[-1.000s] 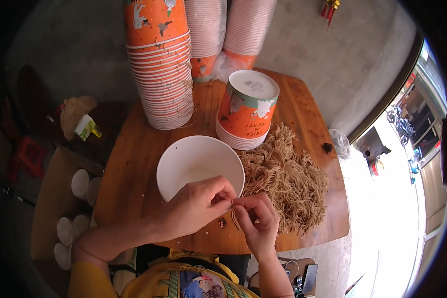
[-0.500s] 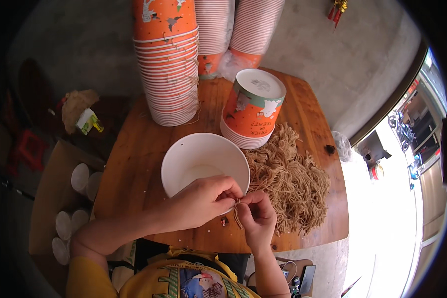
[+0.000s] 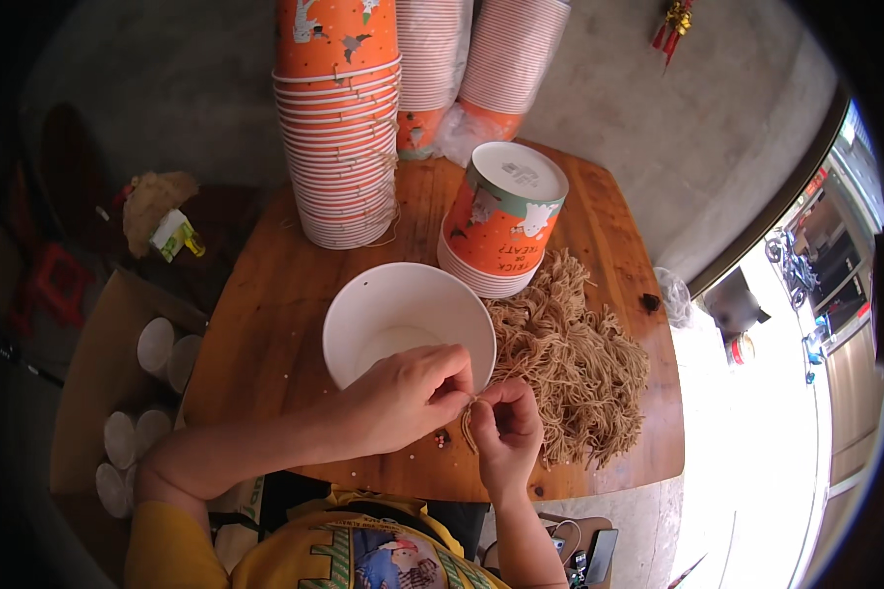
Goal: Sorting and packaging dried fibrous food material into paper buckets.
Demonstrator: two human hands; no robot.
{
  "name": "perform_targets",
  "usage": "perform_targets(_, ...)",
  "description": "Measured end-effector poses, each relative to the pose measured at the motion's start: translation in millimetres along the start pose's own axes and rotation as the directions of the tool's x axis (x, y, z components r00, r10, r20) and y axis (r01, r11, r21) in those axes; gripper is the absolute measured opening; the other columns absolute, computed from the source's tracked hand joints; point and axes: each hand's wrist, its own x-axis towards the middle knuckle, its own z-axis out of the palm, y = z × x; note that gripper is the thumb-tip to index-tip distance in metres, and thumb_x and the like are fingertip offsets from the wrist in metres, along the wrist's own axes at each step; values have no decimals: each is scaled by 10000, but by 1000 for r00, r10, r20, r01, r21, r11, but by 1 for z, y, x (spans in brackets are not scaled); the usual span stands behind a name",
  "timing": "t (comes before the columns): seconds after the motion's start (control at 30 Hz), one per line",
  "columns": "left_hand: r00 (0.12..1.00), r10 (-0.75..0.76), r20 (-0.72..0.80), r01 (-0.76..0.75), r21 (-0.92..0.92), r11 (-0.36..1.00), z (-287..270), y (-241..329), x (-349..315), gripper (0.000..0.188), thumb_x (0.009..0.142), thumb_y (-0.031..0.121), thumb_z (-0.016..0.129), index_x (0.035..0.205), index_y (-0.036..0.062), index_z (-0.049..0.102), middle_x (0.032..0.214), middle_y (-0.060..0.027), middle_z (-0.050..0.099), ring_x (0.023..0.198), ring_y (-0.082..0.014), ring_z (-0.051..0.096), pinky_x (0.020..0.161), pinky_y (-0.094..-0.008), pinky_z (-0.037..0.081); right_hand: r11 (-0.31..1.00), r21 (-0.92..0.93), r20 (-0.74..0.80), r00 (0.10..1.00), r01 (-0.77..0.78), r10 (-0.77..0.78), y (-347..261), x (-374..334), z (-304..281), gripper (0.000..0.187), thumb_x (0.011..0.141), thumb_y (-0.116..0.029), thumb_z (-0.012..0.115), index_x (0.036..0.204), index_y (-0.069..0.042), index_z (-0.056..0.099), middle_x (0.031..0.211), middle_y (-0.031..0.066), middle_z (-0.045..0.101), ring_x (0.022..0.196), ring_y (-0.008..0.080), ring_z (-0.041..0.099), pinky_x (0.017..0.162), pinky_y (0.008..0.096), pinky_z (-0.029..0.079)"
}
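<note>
A paper bucket (image 3: pixel 388 304), white inside, lies in front of me with its mouth toward me and a small hole in its far rim. My left hand (image 3: pixel 403 398) reaches across its near rim, thumb and forefinger pinched together. Against those fingertips my right hand (image 3: pixel 509 427) pinches as well. Between them is a tan cord (image 3: pixel 469 430), whose loose end hangs below the fingers. The knot or hole at the fingertips is too small to make out. Just right of the bucket lies a heap of tan cords (image 3: pixel 589 383), close to my right hand.
Behind the bucket stand upturned orange buckets (image 3: pixel 491 236) and a tall nested stack with cords (image 3: pixel 339 167). More stacks in plastic (image 3: pixel 511 59) stand at the back. A carton (image 3: pixel 98 383) with white cylinders is left of the wooden table (image 3: pixel 255 344). A phone (image 3: pixel 602 555) lies below right.
The whole view has shifted slightly. Both hands stay pinched together at the near rim, with the fingers barely changed and the cord still between them.
</note>
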Motion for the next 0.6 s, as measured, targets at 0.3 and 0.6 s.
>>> perform_targets(0.3,1000,29,-10,-29,14,999,1,2,-3,141,842,31,628,870,25,490,792,-104,587,747,-283,608,666,-392,480,996,-77,-51,997,50,-54,-5,-1,4,97,890,0,639,947,-40,571,761,-34,566,623,9,505,554,165,412)
perform_targets(0.6,996,-92,17,92,-53,994,0,1,-3,116,870,61,631,895,8,531,792,-122,620,715,-235,635,657,-355,503,963,-222,62,988,152,-142,5,2,-4,136,907,50,574,1017,-29,564,840,-39,527,675,12,457,599,160,366)
